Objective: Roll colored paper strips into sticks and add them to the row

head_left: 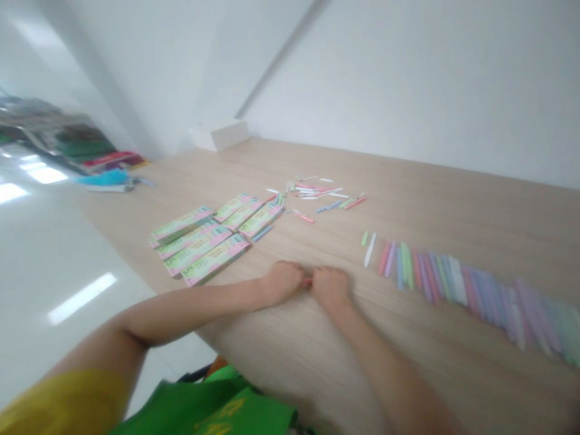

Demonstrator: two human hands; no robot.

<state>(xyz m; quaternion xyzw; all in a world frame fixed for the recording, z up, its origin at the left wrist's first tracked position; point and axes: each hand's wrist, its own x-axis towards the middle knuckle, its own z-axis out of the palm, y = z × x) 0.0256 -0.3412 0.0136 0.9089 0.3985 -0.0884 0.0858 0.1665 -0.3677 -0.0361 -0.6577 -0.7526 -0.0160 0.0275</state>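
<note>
My left hand (284, 283) and my right hand (330, 286) meet close together at the near side of the table, both with fingers closed. Between them shows the small end of a red stick (308, 282), gripped from both sides; most of it is hidden by the fingers. To the right of my hands runs a long row of pastel-coloured sticks (430, 275), lying side by side and blurred towards the right. A white stick (370, 249) and a short green stick (365, 238) lie at the row's left end.
Several flat green-and-pink boxes (215, 258) lie in two groups left of my hands. Behind them is a loose pile of thin coloured sticks (317, 192). A white box (222, 134) stands by the wall, and a bright blue item (104, 179) lies at the table's far left.
</note>
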